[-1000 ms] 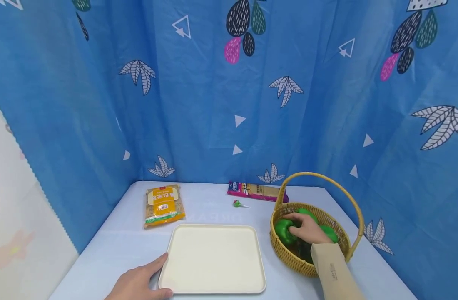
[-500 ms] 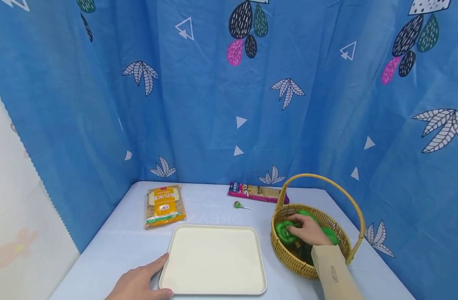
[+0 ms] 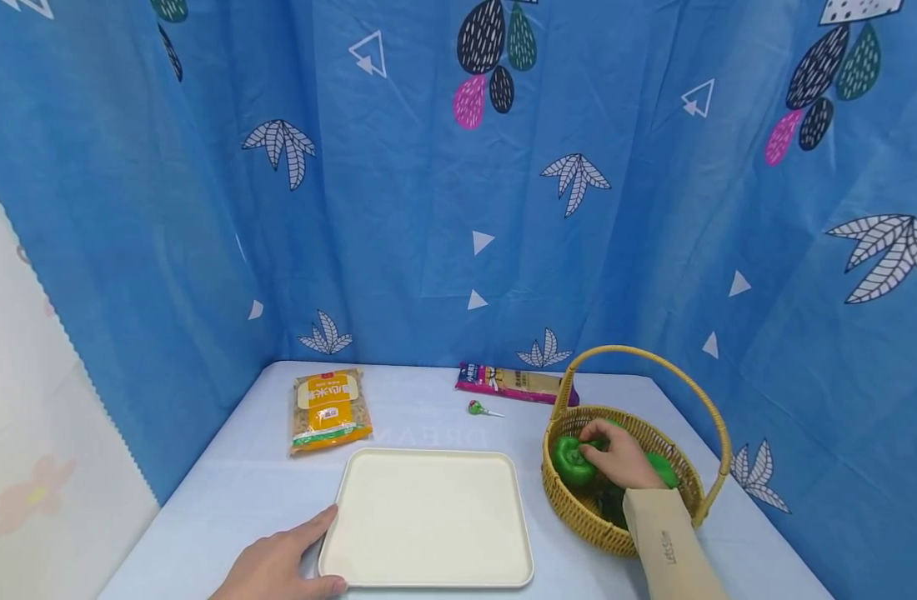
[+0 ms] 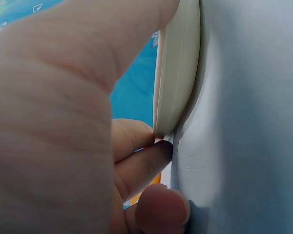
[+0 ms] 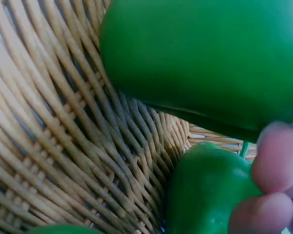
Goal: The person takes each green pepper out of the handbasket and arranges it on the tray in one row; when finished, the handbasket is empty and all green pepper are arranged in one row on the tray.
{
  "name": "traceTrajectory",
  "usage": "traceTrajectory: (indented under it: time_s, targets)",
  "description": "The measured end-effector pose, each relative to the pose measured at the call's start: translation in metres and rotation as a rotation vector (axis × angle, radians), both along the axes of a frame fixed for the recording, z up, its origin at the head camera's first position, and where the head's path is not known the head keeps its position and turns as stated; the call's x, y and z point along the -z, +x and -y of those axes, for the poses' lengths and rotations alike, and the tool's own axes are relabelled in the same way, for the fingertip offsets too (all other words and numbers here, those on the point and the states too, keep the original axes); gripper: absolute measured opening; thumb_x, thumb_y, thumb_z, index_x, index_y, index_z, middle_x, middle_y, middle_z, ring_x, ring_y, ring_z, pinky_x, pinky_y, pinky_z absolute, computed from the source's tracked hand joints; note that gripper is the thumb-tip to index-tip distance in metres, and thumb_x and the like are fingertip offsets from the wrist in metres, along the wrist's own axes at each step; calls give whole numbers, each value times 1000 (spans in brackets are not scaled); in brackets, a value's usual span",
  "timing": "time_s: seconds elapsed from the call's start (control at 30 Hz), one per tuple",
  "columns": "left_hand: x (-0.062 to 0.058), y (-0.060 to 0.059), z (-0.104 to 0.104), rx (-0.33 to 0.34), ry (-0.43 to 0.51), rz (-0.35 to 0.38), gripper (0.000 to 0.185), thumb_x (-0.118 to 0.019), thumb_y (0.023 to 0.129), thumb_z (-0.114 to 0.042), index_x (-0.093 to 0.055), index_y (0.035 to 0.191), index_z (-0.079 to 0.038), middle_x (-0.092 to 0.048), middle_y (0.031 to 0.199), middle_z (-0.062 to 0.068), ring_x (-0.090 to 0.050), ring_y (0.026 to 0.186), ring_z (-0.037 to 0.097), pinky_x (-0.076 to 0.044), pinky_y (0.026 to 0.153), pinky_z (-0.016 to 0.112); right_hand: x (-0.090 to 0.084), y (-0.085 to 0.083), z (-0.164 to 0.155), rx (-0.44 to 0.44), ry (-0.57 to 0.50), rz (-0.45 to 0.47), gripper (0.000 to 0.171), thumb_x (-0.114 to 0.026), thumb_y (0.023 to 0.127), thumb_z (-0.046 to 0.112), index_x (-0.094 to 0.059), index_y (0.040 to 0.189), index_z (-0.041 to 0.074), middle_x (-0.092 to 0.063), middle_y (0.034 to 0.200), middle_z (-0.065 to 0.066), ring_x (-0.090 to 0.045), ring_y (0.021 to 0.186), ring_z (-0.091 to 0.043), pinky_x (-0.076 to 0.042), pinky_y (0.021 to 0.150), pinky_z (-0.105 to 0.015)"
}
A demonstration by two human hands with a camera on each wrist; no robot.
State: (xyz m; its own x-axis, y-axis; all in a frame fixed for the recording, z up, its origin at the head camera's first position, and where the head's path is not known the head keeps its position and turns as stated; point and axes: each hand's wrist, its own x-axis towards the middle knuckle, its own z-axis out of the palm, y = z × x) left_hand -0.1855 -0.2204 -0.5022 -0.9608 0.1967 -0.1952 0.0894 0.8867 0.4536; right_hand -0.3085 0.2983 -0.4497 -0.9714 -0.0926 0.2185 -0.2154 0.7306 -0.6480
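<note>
A person's left hand (image 3: 282, 562) lies spread and relaxed at the edge of a cream rectangular tray (image 3: 428, 517), grasping nothing, as seen from the head camera. The right hand (image 3: 622, 462), fingers bent, reaches into a round woven yellow-brown basket (image 3: 597, 535), at the top of a glossy green bell pepper (image 3: 571, 467); whether it grasps the pepper cannot be told. An orange-and-tan plastic food packet (image 3: 331, 410) and a small green-and-red lollipop (image 3: 477, 407) lie beyond the tray. The left wrist view shows fingertips touching the tray's rim. In the right wrist view, fingertips stand close against green peppers (image 5: 205, 195) inside the basket.
</note>
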Motion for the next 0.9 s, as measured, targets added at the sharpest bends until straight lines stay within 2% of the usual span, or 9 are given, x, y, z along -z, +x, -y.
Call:
traceTrajectory:
  time_s: [0.13,0.23,0.37,0.43,0.63,0.9]
  targets:
    - [0,0,0,-1,3,5,106,-63,58,-76,-39,142,-16,-56,126,7,-55,108,34,-45,82,57,-1,1,1,-32,13,-26,11,-62,87,10,-62,93,18,-59,99,-2,-48,63,-19,-42,56,-33]
    - [0,0,0,-6,8,15,107,-63,58,-76,-39,142,-16,-56,126,7,-55,108,34,-45,83,58,-1,2,2,-30,15,14,9,-65,85,18,-64,94,19,-58,99,-2,-47,66,-20,-41,56,-33]
    - [0,0,0,-9,19,31,106,-63,58,-76,-38,142,-16,-56,127,7,-55,108,35,-44,84,58,0,2,4,-8,39,74,38,-76,73,39,-60,100,18,-55,99,-3,-46,68,-19,-41,57,-31]
    - [-1,1,-1,-12,22,35,107,-63,58,-76,-38,142,-16,-56,127,7,-55,108,35,-44,84,59,1,1,3,-12,50,79,48,-79,68,44,-58,102,17,-53,99,-4,-46,68,-18,-41,56,-31]
    - [-2,1,-2,-15,21,28,107,-63,57,-77,-38,143,-17,-56,127,7,-55,108,35,-44,83,59,2,-1,2,-48,55,60,43,-81,69,37,-57,100,19,-52,96,-4,-45,65,-19,-41,56,-31]
    - [-1,-1,0,-5,-1,19,105,-62,58,-76,-39,142,-17,-58,123,7,-56,105,34,-45,82,58,4,-3,3,-44,69,53,38,-81,70,28,-56,98,20,-52,96,-2,-46,71,-19,-42,60,-31]
